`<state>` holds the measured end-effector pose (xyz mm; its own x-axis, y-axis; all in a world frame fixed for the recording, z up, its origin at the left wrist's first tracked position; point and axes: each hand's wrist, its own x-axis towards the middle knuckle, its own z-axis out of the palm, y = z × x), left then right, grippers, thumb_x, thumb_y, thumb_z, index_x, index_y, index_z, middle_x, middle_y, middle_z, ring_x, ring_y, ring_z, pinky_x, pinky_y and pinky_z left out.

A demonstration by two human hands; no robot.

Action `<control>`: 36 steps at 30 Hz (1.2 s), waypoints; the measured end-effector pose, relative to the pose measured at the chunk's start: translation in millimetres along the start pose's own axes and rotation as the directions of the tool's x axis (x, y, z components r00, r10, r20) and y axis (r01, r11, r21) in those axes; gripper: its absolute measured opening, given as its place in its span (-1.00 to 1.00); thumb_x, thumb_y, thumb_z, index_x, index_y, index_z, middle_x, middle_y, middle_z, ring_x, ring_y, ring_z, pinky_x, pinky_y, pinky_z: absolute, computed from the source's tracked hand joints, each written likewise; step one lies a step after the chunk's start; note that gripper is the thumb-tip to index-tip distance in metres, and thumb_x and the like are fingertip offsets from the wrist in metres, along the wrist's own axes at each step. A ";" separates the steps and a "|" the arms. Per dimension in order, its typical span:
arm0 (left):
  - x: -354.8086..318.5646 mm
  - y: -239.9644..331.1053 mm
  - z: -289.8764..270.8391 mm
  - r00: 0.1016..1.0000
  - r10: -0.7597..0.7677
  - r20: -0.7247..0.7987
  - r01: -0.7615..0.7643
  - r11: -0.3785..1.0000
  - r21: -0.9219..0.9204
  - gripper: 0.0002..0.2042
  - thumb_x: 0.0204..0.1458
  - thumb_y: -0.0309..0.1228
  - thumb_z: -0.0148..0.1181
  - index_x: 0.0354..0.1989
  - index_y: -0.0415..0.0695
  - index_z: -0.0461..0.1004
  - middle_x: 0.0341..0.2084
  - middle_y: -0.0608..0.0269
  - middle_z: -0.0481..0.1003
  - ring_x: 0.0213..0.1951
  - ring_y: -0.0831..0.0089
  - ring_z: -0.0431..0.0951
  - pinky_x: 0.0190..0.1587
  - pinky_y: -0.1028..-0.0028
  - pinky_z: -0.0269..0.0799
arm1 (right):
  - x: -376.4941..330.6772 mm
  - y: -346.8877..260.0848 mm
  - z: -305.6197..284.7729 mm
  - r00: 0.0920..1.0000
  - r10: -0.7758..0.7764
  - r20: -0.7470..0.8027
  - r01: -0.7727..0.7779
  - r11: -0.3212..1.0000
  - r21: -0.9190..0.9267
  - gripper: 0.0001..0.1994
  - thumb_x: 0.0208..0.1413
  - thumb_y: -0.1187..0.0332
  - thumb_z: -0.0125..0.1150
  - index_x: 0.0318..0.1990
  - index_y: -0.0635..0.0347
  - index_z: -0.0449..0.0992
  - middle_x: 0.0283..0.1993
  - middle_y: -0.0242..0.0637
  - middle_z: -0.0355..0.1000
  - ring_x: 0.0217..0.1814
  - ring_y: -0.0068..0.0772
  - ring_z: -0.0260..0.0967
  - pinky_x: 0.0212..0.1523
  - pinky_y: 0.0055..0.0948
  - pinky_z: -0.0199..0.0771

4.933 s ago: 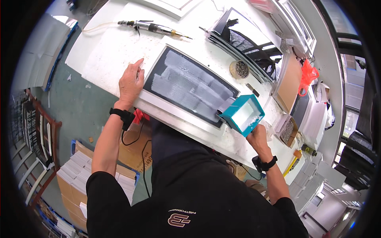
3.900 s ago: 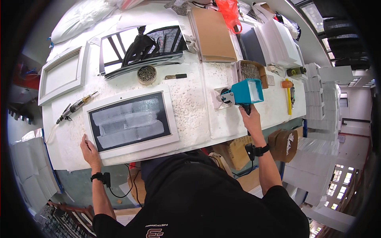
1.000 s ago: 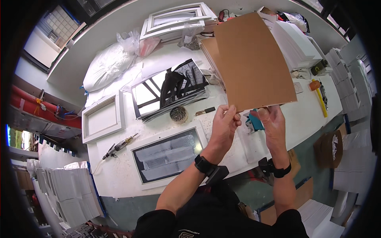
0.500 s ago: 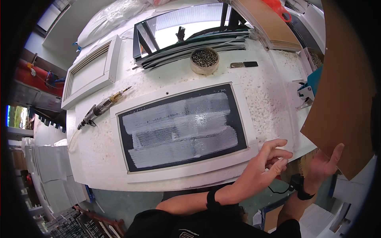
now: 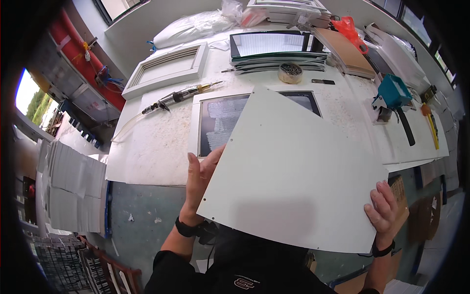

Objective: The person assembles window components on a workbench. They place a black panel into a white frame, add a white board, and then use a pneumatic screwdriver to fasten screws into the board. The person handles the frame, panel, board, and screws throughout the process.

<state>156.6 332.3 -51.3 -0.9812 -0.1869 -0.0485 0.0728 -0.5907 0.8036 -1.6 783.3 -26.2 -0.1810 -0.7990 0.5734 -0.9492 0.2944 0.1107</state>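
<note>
A large white board (image 5: 293, 166) with small holes along its edges is held up, tilted, in front of me. My left hand (image 5: 203, 166) supports its left edge, thumb out and fingers partly behind it. The right edge lies in my right hand (image 5: 383, 208), with the fingers on the white face. Behind the board, a white frame (image 5: 195, 128) lies on the table around a dark panel (image 5: 208, 110) brushed with grey coating (image 5: 226, 117). Much of that panel is hidden by the board.
A power screwdriver (image 5: 178, 96) lies left of the frame, near another white frame (image 5: 169, 68). Beyond are stacked mirror panes (image 5: 274, 61), a tub of screws (image 5: 290, 73) and a scraper (image 5: 323, 82). A teal tape dispenser (image 5: 394, 90) and a yellow-handled tool (image 5: 433, 130) sit right.
The board has come from the far right to in front of me, its white face now showing instead of brown. My left hand has moved left and taken its left edge.
</note>
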 end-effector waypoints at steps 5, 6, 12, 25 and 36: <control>-51.5 26.4 -13.5 0.990 0.009 0.138 -0.042 0.971 0.235 -0.23 0.28 0.12 0.14 0.40 -0.33 0.25 0.15 0.08 0.51 0.14 0.37 0.53 0.18 0.41 0.44 | 6.8 -40.8 2.4 0.997 -0.051 0.058 0.059 0.988 -0.140 -0.53 0.06 0.53 0.39 0.10 -0.26 0.59 0.27 -0.37 0.40 0.40 -0.11 0.31 0.41 0.08 0.41; -56.3 20.7 -15.1 0.994 -0.013 0.104 -0.017 0.959 0.283 -0.30 0.30 0.01 0.15 0.40 -0.33 0.25 0.16 0.10 0.51 0.15 0.40 0.52 0.19 0.43 0.42 | 8.1 -48.7 2.2 0.998 -0.024 0.061 0.035 0.983 -0.180 -0.49 0.07 0.56 0.37 0.16 -0.23 0.58 0.29 -0.33 0.38 0.42 -0.10 0.29 0.42 0.06 0.39; -90.6 -3.0 -31.6 0.998 0.065 -0.026 -0.052 0.940 0.338 -0.58 0.38 -0.35 0.07 0.30 -0.33 0.36 0.11 0.21 0.52 0.11 0.52 0.51 0.17 0.49 0.38 | 0.0 -95.7 15.1 0.473 0.881 -0.021 -0.612 0.346 0.711 -0.56 0.45 0.40 -0.03 0.43 0.22 0.28 0.36 -0.12 0.33 0.40 -0.25 0.29 0.33 -0.24 0.36; -82.4 -60.0 -33.9 0.997 0.042 -0.059 -0.040 0.999 0.036 -0.51 0.46 -0.10 -0.14 0.28 -0.28 0.36 0.10 0.12 0.52 0.11 0.37 0.54 0.15 0.39 0.46 | -25.9 -139.2 43.9 0.296 0.810 0.506 -0.398 -0.377 0.836 -0.38 0.50 -0.12 -0.22 0.31 0.30 0.34 0.18 -0.22 0.48 0.13 -0.42 0.50 0.14 -0.42 0.53; -56.8 -5.4 -30.5 0.966 0.099 -0.239 -0.039 0.970 0.241 -0.57 0.47 -0.17 -0.15 0.29 -0.25 0.33 -0.05 0.21 0.58 -0.02 0.49 0.57 0.09 0.47 0.48 | 21.0 -95.5 73.0 0.314 0.844 0.435 -0.550 -0.212 0.808 -0.41 0.50 -0.04 -0.10 0.27 0.42 0.36 0.15 -0.20 0.46 0.15 -0.42 0.42 0.20 -0.43 0.40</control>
<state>217.4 322.2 -71.0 -0.8981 -0.4261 -0.1091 0.0663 -0.3763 0.9241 66.5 700.1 -84.0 -0.9698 -0.2306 -0.0798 0.0929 -0.0466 -0.9946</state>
